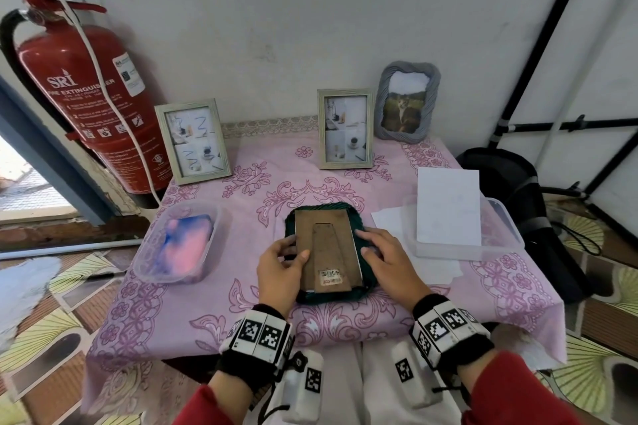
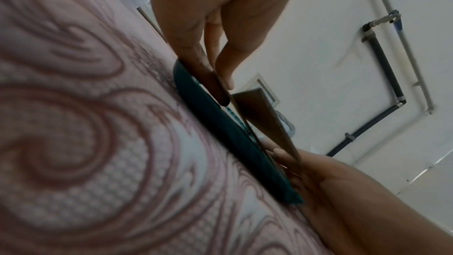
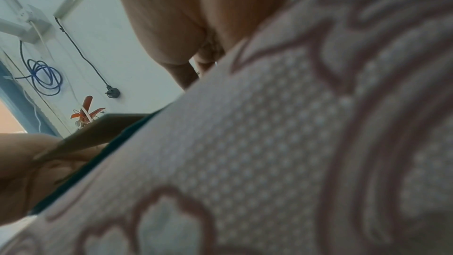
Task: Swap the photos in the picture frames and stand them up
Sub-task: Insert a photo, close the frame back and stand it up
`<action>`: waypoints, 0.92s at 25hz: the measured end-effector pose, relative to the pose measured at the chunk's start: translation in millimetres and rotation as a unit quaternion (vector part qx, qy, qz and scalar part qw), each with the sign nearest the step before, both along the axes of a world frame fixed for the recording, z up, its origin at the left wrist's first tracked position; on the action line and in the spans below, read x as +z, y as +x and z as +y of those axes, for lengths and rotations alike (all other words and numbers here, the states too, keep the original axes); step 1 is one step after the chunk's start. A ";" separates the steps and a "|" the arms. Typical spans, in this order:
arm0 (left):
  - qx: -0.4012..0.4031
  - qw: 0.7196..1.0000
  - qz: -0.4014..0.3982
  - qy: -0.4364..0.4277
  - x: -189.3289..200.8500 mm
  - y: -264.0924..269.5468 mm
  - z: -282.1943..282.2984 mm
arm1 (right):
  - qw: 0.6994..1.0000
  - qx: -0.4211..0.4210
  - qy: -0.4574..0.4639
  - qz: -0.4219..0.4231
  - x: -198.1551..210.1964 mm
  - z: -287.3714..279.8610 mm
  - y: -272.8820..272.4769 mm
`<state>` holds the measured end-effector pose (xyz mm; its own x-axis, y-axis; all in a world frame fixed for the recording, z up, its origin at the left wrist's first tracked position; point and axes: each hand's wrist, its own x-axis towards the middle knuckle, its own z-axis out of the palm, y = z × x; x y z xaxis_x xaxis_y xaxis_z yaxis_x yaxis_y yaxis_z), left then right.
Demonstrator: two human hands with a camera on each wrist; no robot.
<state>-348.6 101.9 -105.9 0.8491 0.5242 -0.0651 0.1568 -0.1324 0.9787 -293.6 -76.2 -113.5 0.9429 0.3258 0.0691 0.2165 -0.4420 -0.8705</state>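
Note:
A dark green frame lies face down at the middle of the table. On it sits its brown backing board with a folded stand. My left hand pinches the board's left edge, thumb on top, fingers beneath. The left wrist view shows that edge raised a little off the green frame. My right hand rests its fingertips on the frame's right side, beside the board. Three frames stand at the back: a pale one, a second pale one and a grey one with an animal photo.
A clear tub with pink and blue cloth sits at the left. At the right, a white sheet lies on a clear tray. A red fire extinguisher stands beyond the left edge, a black bag beyond the right.

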 end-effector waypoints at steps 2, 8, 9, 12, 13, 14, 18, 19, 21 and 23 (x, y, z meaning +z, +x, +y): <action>-0.003 1.000 0.000 0.015 0.7 0.4 -1.4 | 1.000 0.000 -0.002 0.001 -0.1 -0.1 -0.4; -0.005 0.990 0.002 0.140 2.4 -1.0 -0.8 | 0.999 0.007 -0.035 -0.020 -3.3 -0.8 -0.9; -0.006 0.987 0.005 0.160 2.8 -1.8 -0.7 | 0.999 0.006 -0.038 -0.021 -3.5 -0.6 -0.8; -0.010 0.973 0.039 0.226 1.1 -4.2 1.6 | 0.999 0.005 -0.039 -0.021 -3.5 -0.1 -0.9; -0.007 0.968 0.055 0.243 0.3 -4.7 2.9 | 0.999 0.005 -0.040 -0.022 -3.6 0.1 -0.6; -0.006 0.965 0.070 0.252 -0.5 -5.1 4.4 | 0.999 0.005 -0.042 -0.023 -3.8 0.1 -0.4; -0.029 0.965 0.087 0.247 -4.0 -4.4 10.3 | 0.999 0.004 -0.046 -0.020 -4.8 0.5 0.3; -0.032 0.965 0.085 0.247 -4.9 -3.8 11.8 | 0.999 0.003 -0.046 -0.020 -5.1 0.6 0.2; -0.038 0.964 0.082 0.249 -6.3 -3.1 15.0 | 0.999 0.003 -0.050 -0.022 -5.3 0.7 -0.1; -0.048 0.963 0.082 0.252 -7.8 -3.5 17.3 | 0.998 0.006 -0.054 -0.029 -5.2 0.5 0.1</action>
<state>-352.1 119.2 -113.7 0.8956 0.4430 0.0398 0.2660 -0.6052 0.7503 -293.5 -75.6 -118.7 0.9345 0.3452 0.0871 0.2707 -0.5302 -0.8035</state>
